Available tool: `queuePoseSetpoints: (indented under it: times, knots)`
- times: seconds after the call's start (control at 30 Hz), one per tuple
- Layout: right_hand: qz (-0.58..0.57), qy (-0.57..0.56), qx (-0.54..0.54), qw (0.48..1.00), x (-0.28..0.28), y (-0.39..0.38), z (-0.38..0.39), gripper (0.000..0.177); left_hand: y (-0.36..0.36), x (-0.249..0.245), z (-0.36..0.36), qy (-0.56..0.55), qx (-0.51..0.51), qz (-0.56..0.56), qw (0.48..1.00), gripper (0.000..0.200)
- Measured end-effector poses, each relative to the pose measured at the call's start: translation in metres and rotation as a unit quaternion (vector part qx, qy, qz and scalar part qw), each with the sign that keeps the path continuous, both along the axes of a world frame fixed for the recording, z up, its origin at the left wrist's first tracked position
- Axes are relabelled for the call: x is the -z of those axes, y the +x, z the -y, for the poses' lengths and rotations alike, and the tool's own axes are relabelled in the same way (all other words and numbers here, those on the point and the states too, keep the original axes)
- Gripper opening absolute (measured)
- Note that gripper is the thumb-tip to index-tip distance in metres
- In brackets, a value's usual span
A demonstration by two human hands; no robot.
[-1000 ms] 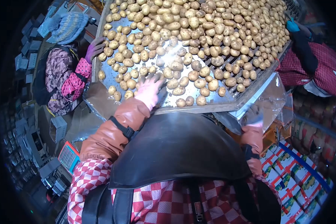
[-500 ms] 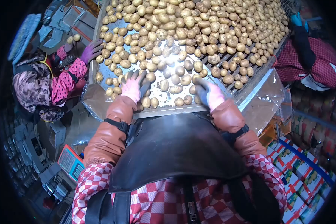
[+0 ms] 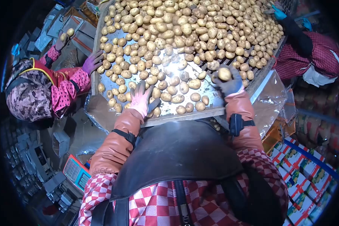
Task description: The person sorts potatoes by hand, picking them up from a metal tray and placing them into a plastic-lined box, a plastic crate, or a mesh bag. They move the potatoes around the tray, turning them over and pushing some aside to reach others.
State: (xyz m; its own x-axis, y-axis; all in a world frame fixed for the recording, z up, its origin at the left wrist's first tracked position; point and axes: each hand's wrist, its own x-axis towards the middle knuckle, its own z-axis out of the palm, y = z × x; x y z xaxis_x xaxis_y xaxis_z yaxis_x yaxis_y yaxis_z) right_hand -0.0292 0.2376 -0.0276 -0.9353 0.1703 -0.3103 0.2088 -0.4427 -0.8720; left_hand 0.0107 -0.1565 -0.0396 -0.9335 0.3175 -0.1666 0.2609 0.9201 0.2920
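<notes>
My right hand, in a dark-palmed glove, is turned partly upward at the right of the metal sorting table. Its fingers are curled around a pale potato. My left hand, in a pink and grey glove, lies with fingers apart at the table's near left edge. It touches or nearly touches loose potatoes there; what is under the palm is hidden. Several more potatoes lie spread on the metal between my hands.
A large heap of potatoes covers the far side. A raised rim runs along my side. A co-worker at left holds potatoes in one hand; another co-worker reaches in at right. Printed boxes and a scale stand below.
My right hand has moved right and slightly up from the table edge, turned over, and now holds a potato. My left hand has shifted slightly right and down. The left co-worker's potato-holding hand has risen.
</notes>
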Motion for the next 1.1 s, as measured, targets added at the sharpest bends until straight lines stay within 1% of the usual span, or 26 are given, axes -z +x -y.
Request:
queuePoseSetpoints:
  times: [0.07,0.1,0.13,0.17,0.2,0.27,0.33,0.37,0.4,0.47,0.5,0.53,0.57,0.6,0.67,0.7,0.73,0.77,0.8,0.83,0.87,0.9,0.97,1.03,1.07,1.1]
  knots:
    - [0.163,0.127,-0.008,0.978,-0.007,-0.025,-0.037,0.043,-0.003,0.001,-0.001,0.010,-0.002,0.006,1.000,0.072]
    - [0.174,0.313,-0.080,0.930,-0.005,-0.048,-0.040,0.045,-0.006,0.002,0.000,0.011,0.001,0.012,1.000,0.072]
    - [0.179,0.484,-0.152,0.843,-0.005,-0.062,-0.041,0.047,-0.008,0.002,0.001,0.010,0.005,0.021,1.000,0.072]
    - [0.207,0.580,-0.198,0.763,-0.062,-0.065,-0.001,0.050,-0.009,0.004,0.001,0.016,0.000,0.023,1.000,0.071]
    - [0.178,0.701,-0.257,0.640,-0.041,-0.077,0.007,0.043,-0.012,0.003,0.001,0.011,0.001,0.027,1.000,0.071]
    - [0.170,0.738,-0.283,0.589,0.011,-0.089,0.024,0.038,-0.016,-0.001,0.001,0.000,0.001,0.047,0.999,0.070]
    - [0.187,0.723,-0.383,0.544,-0.045,-0.092,0.041,0.037,-0.019,-0.001,0.004,0.006,0.003,0.049,0.999,0.069]
    - [0.152,0.723,-0.373,0.560,-0.053,-0.085,0.035,0.037,-0.017,0.000,0.004,0.008,0.000,0.049,0.999,0.068]
    - [0.149,0.717,-0.307,0.608,-0.006,-0.093,0.009,0.035,-0.018,0.000,0.003,0.013,-0.002,0.048,0.999,0.068]
    - [0.064,0.517,-0.226,0.823,-0.002,-0.063,-0.020,0.041,-0.018,0.000,0.002,0.025,-0.003,0.037,0.999,0.068]
    - [0.062,0.312,-0.173,0.932,-0.013,-0.043,-0.031,0.043,-0.015,-0.001,0.001,0.020,-0.004,0.028,0.999,0.068]
    - [0.062,0.089,-0.106,0.988,-0.031,-0.014,-0.039,0.046,-0.010,-0.002,0.000,0.014,-0.002,0.024,1.000,0.068]
    - [0.042,-0.068,-0.060,0.995,-0.043,0.022,-0.052,0.040,-0.009,-0.004,0.001,0.008,0.013,0.013,1.000,0.067]
    - [0.016,-0.223,-0.014,0.975,-0.054,0.055,-0.070,0.035,-0.009,-0.003,-0.001,0.010,0.013,0.015,1.000,0.067]
    - [0.064,-0.150,0.122,0.979,-0.041,0.104,-0.119,0.028,-0.012,-0.005,0.001,-0.005,0.011,0.024,1.000,0.067]
    - [0.016,-0.129,0.152,0.980,-0.002,0.142,-0.171,0.029,-0.015,-0.001,0.005,0.010,0.019,0.031,0.999,0.068]
    - [0.018,-0.135,0.141,0.981,0.003,0.165,-0.179,0.029,-0.017,-0.005,0.004,0.001,0.011,0.050,0.999,0.069]
    - [0.024,0.349,0.174,0.920,0.009,0.188,-0.187,0.037,-0.020,-0.007,0.004,0.007,0.018,0.047,0.999,0.068]
    - [0.017,0.750,0.171,0.639,0.014,0.200,-0.190,0.048,-0.022,-0.007,0.006,0.015,0.027,0.045,0.999,0.067]
    - [0.011,0.748,0.166,0.642,0.023,0.203,-0.189,0.048,-0.023,-0.007,0.008,0.036,0.029,0.049,0.998,0.065]
    - [0.053,0.612,0.235,0.753,0.034,0.208,-0.189,0.046,-0.024,-0.007,0.007,0.029,0.020,0.053,0.998,0.063]
    - [0.097,0.453,0.293,0.836,0.030,0.203,-0.178,0.045,-0.023,-0.006,0.009,0.040,0.012,0.051,0.998,0.061]
    - [0.140,0.185,0.307,0.923,0.006,0.168,-0.139,0.043,-0.014,-0.008,0.016,0.049,-0.002,0.049,0.998,0.058]
    - [0.174,0.090,0.192,0.962,-0.026,0.123,-0.089,0.043,0.002,-0.014,0.023,0.061,0.001,0.010,0.998,0.055]
    - [0.195,0.084,0.109,0.971,-0.035,0.102,-0.066,0.044,0.001,-0.020,0.032,0.058,-0.009,0.005,0.998,0.055]
    - [0.248,0.146,-0.028,0.957,-0.033,0.089,-0.051,0.037,0.001,-0.028,0.045,0.042,-0.013,0.008,0.999,0.056]
